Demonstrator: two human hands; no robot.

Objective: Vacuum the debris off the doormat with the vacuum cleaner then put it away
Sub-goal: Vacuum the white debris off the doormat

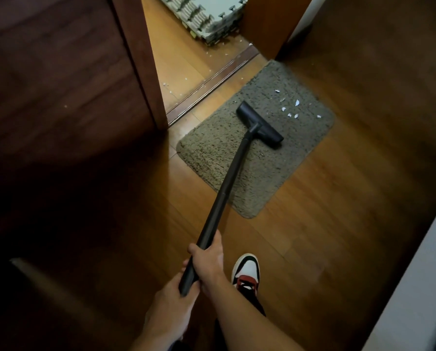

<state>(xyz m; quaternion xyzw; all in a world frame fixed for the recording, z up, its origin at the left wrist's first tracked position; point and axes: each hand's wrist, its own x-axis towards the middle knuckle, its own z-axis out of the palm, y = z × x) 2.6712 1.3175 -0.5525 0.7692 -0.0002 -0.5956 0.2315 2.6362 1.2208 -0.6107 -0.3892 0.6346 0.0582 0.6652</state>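
Note:
A shaggy grey-brown doormat (211,148) lies on the wooden floor in front of a doorway. Several white scraps of debris (294,108) are scattered on its far right part. The black vacuum cleaner's floor head (260,125) rests on the mat just left of the scraps, and its black tube (227,188) runs back toward me. My right hand (209,262) grips the tube higher up. My left hand (176,297) is closed around the tube's near end just below it. The vacuum's body is out of view.
A dark wooden door (59,97) stands open on the left. More white scraps (165,84) lie beyond the threshold strip (211,84), near stacked foam mats (211,19). My shoe (246,273) is planted right of the hands. A pale wall (414,287) runs along the right.

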